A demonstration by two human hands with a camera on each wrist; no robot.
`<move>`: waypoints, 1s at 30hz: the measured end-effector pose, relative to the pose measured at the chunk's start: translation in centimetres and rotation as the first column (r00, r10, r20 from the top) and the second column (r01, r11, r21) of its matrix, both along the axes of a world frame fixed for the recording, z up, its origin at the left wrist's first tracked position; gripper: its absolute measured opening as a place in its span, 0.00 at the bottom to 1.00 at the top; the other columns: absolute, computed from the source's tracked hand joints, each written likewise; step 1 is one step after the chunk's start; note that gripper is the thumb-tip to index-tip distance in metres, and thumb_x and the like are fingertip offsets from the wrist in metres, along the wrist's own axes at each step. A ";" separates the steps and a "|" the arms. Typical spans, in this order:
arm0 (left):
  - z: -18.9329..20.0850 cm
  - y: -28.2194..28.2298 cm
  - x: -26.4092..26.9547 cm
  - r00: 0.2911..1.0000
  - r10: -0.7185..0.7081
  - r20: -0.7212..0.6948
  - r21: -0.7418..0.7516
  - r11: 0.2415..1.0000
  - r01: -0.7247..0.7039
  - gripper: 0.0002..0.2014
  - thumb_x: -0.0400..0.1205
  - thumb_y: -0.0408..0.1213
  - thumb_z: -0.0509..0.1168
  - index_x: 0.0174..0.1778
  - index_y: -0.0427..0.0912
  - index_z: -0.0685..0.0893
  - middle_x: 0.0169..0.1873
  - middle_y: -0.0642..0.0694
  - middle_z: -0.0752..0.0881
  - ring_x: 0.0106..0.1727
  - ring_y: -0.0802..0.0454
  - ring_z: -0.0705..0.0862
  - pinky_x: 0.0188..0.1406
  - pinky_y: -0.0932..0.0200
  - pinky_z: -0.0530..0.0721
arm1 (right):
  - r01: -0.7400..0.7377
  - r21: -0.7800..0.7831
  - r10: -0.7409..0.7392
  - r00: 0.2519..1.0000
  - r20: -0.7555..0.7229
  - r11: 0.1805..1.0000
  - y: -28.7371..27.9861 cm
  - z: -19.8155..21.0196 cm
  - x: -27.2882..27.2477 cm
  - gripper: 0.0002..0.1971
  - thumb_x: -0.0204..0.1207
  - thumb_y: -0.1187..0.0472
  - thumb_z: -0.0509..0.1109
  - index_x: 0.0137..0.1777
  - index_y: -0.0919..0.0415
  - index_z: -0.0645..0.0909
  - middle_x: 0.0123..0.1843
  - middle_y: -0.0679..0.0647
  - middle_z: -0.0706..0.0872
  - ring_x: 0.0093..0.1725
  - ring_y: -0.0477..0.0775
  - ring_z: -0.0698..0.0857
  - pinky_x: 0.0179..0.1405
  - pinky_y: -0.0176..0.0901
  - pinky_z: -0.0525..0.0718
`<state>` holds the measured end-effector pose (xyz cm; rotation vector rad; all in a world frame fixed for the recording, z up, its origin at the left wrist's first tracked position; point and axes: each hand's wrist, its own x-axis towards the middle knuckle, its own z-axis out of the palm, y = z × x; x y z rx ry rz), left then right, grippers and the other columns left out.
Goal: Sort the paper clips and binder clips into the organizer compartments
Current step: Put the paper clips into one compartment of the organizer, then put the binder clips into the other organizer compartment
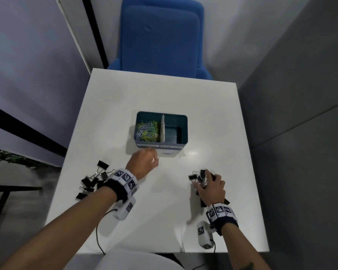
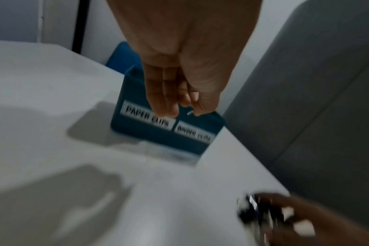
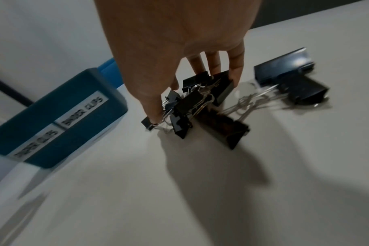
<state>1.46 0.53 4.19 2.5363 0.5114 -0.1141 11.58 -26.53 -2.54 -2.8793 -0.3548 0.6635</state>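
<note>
Two binder-clip piles [image 1: 92, 180] flank open table [image 1: 164, 201] before organizer [image 1: 180, 115].

Organizer [image 1: 180, 142]: dark teal, w/ white labels [image 1: 147, 145] printed in black. Divider [image 1: 162, 129] off-white, speckled. Paper clips [image 1: 147, 131] mixed: yellow-green, white, pale blue, maybe some grey; too small to be sure. Binder clips [image 1: 92, 181], left pile: black bodies, silver wire handles. Right pile [image 3: 200, 103]: same black and silver; one [image 3: 283, 66] looks blue-black under glare. Table [image 1: 164, 211]: plain white, glossy. Chair [image 1: 160, 36]: solid blue fabric. Wristbands [image 1: 125, 180]: navy, w/ white blocks carrying black-and-white square marker patterns. Walls [image 1: 300, 75]: grey.
</note>
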 end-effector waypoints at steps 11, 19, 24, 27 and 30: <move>2.6 5.1 1.8 0.920 0.300 0.251 0.020 0.949 -0.315 0.06 0.82 0.35 0.65 0.47 0.44 0.87 0.42 0.48 0.88 0.39 0.49 0.84 0.33 0.57 0.80 | -0.032 0.071 0.033 0.999 -0.024 0.997 2.2 1.5 -1.8 0.34 0.76 0.36 0.63 0.79 0.48 0.63 0.78 0.59 0.65 0.74 0.63 0.67 0.66 0.63 0.73; -4.3 8.9 -10.9 0.827 0.487 -0.282 0.244 0.870 -0.429 0.37 0.76 0.64 0.61 0.77 0.47 0.65 0.73 0.38 0.70 0.72 0.37 0.66 0.63 0.37 0.72 | 0.160 -0.058 -0.168 0.967 -0.192 0.986 -5.3 1.6 0.3 0.50 0.64 0.24 0.66 0.82 0.45 0.55 0.82 0.60 0.56 0.77 0.69 0.62 0.68 0.69 0.72; -7.1 7.8 -14.4 0.791 0.347 -0.504 0.114 0.934 -0.338 0.53 0.69 0.73 0.63 0.80 0.63 0.35 0.83 0.46 0.45 0.81 0.34 0.50 0.71 0.35 0.68 | 0.123 -0.097 -0.143 0.964 -0.223 0.988 -4.0 1.2 -1.5 0.57 0.56 0.21 0.69 0.83 0.43 0.51 0.79 0.62 0.57 0.73 0.71 0.64 0.61 0.65 0.78; -6.9 6.1 -13.1 0.817 0.253 -0.518 0.124 0.967 -0.221 0.48 0.76 0.62 0.65 0.82 0.59 0.39 0.84 0.43 0.42 0.82 0.33 0.47 0.70 0.35 0.70 | 0.042 -0.097 -0.058 0.983 -0.177 0.994 -1.3 0.9 -2.5 0.58 0.54 0.17 0.65 0.82 0.40 0.50 0.78 0.61 0.58 0.71 0.68 0.65 0.58 0.62 0.80; -6.5 3.9 -11.6 0.844 0.183 -0.504 0.145 0.981 -0.127 0.40 0.81 0.54 0.63 0.83 0.55 0.46 0.83 0.43 0.44 0.82 0.35 0.47 0.68 0.38 0.75 | 0.003 -0.068 -0.015 0.985 -0.175 0.998 1.5 0.4 -3.4 0.56 0.55 0.17 0.64 0.81 0.37 0.48 0.81 0.59 0.53 0.75 0.68 0.62 0.63 0.67 0.77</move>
